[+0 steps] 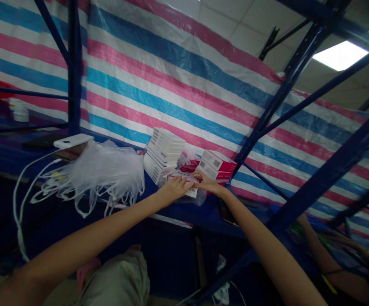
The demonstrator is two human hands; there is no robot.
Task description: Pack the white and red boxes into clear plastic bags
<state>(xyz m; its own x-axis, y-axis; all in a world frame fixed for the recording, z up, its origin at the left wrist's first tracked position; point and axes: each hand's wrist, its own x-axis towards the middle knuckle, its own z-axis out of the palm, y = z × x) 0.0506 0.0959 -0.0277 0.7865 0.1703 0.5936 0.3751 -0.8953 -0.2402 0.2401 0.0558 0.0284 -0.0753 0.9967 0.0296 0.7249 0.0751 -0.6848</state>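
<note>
Both my arms reach up to a blue shelf (pixel 203 212). My left hand (pixel 174 189) lies with fingers spread on a flat white-and-red box in clear plastic wrap (pixel 193 192). My right hand (pixel 205 182) touches the same wrapped box from the right, fingers curled onto it. Just behind stand a stack of white boxes (pixel 163 155) and a pair of red-and-white boxes (pixel 218 165).
A heap of clear plastic bags (pixel 101 174) lies left of the boxes. A white power bank (pixel 72 141) with white cables (pixel 21 199) sits further left. Blue rack posts (pixel 74 68) and braces (pixel 286 85) frame the shelf; a striped tarp (pixel 171 76) hangs behind. Another person's arm (pixel 327 263) shows at lower right.
</note>
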